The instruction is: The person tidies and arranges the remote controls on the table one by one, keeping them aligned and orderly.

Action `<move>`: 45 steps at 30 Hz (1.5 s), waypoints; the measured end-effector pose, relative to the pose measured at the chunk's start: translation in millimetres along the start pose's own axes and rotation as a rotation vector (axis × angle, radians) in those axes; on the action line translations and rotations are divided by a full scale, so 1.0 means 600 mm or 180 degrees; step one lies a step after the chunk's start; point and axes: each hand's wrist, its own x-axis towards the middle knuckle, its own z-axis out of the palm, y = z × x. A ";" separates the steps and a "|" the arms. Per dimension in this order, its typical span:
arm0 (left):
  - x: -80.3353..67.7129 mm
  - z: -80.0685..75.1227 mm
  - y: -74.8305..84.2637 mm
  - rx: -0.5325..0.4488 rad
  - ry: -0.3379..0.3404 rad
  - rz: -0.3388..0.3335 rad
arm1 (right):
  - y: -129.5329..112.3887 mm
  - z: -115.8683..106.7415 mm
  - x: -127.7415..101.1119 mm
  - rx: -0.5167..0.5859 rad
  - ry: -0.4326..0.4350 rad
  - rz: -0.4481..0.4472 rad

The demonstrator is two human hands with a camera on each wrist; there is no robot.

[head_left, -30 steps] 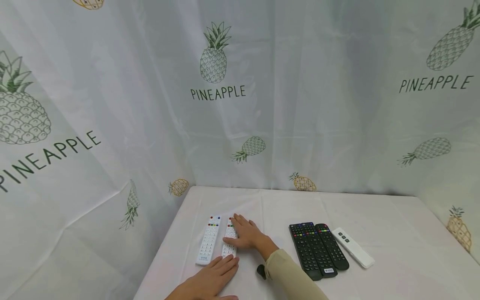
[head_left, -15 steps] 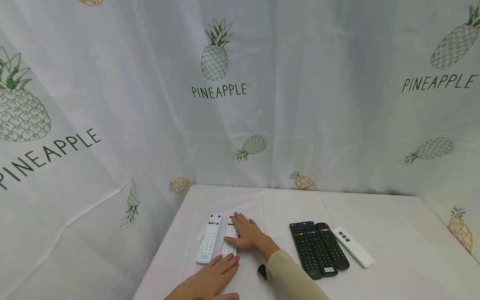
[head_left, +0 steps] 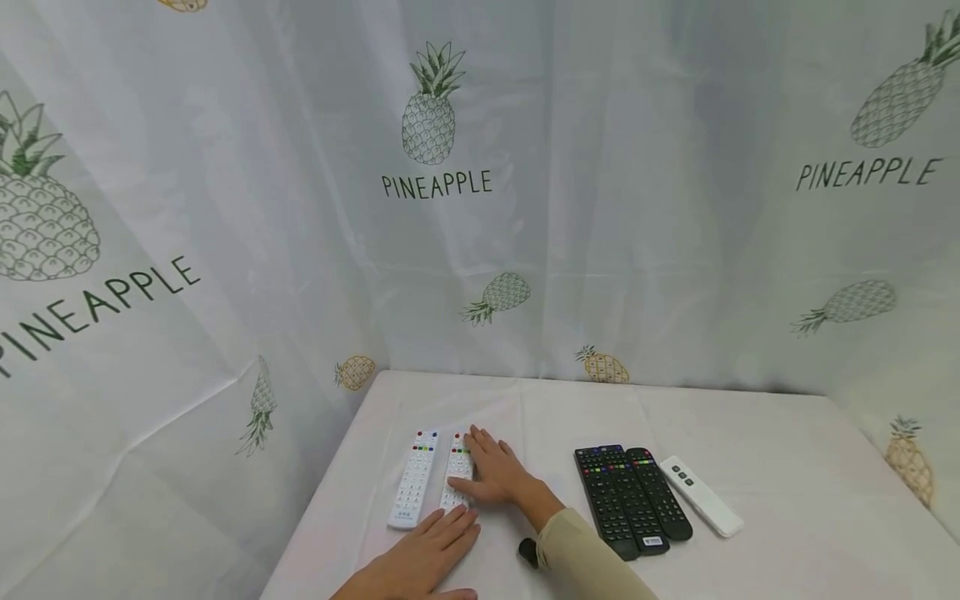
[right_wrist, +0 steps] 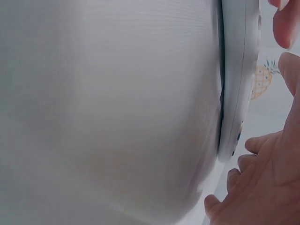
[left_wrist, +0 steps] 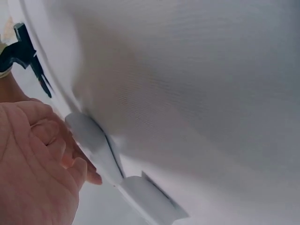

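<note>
Apparently sorted: white remotes grouped left of the black pair, laid side by side on the table (head_left: 750,433).
Done so far: first white remote (head_left: 411,478) lying straight, well left of the black pair; second white remote (head_left: 457,471) touching or almost touching its right side, roughly parallel.
Left to do, by judgement: squaring up the second white remote; slim white remote (head_left: 701,495) just right of the black pair, apart from the other white ones.
Right hand (head_left: 495,472): fingers nearly straight, lying flat over the second white remote, thumb along its near right edge; pressing, not gripping. Right wrist view: fingertips (right_wrist: 283,21) close beside the remote's edge (right_wrist: 239,79), loosely bent.
Left hand (head_left: 420,560): flat on the table, fingers straight and together, tips touching or just short of the near end of the second white remote. Left wrist view: fingers (left_wrist: 70,157) lightly curled beside a white remote end (left_wrist: 91,140); contact unclear.
Black pair (head_left: 630,497): two black remotes touching side by side, well right of both hands, untouched.
Small dark object (head_left: 527,550): beside the right sleeve (head_left: 581,558); identity unclear.
</note>
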 end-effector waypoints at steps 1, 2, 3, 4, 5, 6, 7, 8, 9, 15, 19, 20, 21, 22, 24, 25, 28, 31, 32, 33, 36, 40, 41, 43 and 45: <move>0.000 0.001 0.001 0.0031 0.0027 0.0017 | 0.001 0.000 -0.002 -0.0010 0.0007 -0.0020; 0.000 0.001 0.002 0.0067 0.0051 0.0041 | 0.002 -0.001 -0.005 -0.0026 0.0010 -0.0032; 0.000 0.002 0.004 0.0080 0.0069 0.0067 | 0.003 -0.002 -0.006 -0.0040 0.0023 -0.0057; 0.001 0.002 0.005 0.0086 0.0086 0.0099 | 0.004 -0.003 -0.008 -0.0054 0.0035 -0.0078; 0.002 0.002 0.007 0.0089 0.0092 0.0134 | 0.005 -0.005 -0.011 -0.0062 0.0045 -0.0098; 0.003 0.001 0.009 0.0095 0.0088 0.0166 | 0.007 -0.007 -0.013 -0.0069 0.0061 -0.0115; 0.003 0.000 0.011 0.0084 0.0080 0.0195 | 0.008 -0.009 -0.016 -0.0066 0.0069 -0.0123; 0.005 -0.001 0.013 0.0052 0.0058 0.0226 | 0.009 -0.011 -0.019 -0.0063 0.0071 -0.0126; 0.006 -0.003 0.016 0.0007 0.0035 0.0252 | 0.010 -0.013 -0.022 -0.0066 0.0072 -0.0125; 0.023 -0.013 0.032 -0.0087 -0.0108 0.0425 | 0.020 -0.028 -0.045 -0.0018 0.0015 -0.0035; 0.045 -0.022 0.047 -0.0116 -0.0277 0.0545 | 0.029 -0.040 -0.058 -0.0016 0.0023 -0.0006; 0.051 -0.024 0.051 -0.0125 -0.0326 0.0570 | 0.031 -0.042 -0.061 0.0001 0.0024 -0.0001; 0.056 -0.024 0.054 -0.0145 -0.0379 0.0591 | 0.033 -0.044 -0.065 -0.0001 0.0022 0.0000; 0.061 -0.024 0.057 -0.0145 -0.0414 0.0619 | 0.034 -0.046 -0.068 0.0021 0.0012 -0.0005; 0.068 -0.022 0.062 -0.0109 -0.0483 0.0657 | 0.037 -0.048 -0.076 0.0045 -0.0021 -0.0020; 0.071 -0.021 0.065 -0.0085 -0.0514 0.0671 | 0.039 -0.050 -0.081 0.0065 -0.0036 -0.0028; 0.080 -0.018 0.074 0.0031 -0.0533 0.0747 | 0.046 -0.055 -0.093 0.0016 -0.0028 -0.0085; 0.093 -0.015 0.086 0.0126 -0.0469 0.0877 | 0.053 -0.063 -0.108 -0.0060 -0.0010 -0.0128; 0.098 -0.014 0.091 0.0170 -0.0442 0.0930 | 0.056 -0.065 -0.112 -0.0076 -0.0008 -0.0142; 0.104 -0.013 0.097 0.0224 -0.0411 0.0983 | 0.058 -0.068 -0.117 -0.0069 -0.0018 -0.0147; 0.120 -0.012 0.112 0.0353 -0.0335 0.1110 | 0.064 -0.076 -0.130 -0.0023 -0.0031 -0.0179; 0.141 -0.009 0.129 0.0576 -0.0122 0.1282 | 0.075 -0.080 -0.143 -0.0070 0.0012 -0.0283; 0.147 -0.010 0.133 0.0664 -0.0054 0.1321 | 0.078 -0.081 -0.147 -0.0092 0.0028 -0.0313; 0.158 -0.009 0.141 0.0832 0.0057 0.1392 | 0.086 -0.082 -0.152 -0.0117 0.0063 -0.0350; 0.165 -0.011 0.147 0.0949 0.0082 0.1419 | 0.092 -0.084 -0.158 -0.0098 0.0045 -0.0350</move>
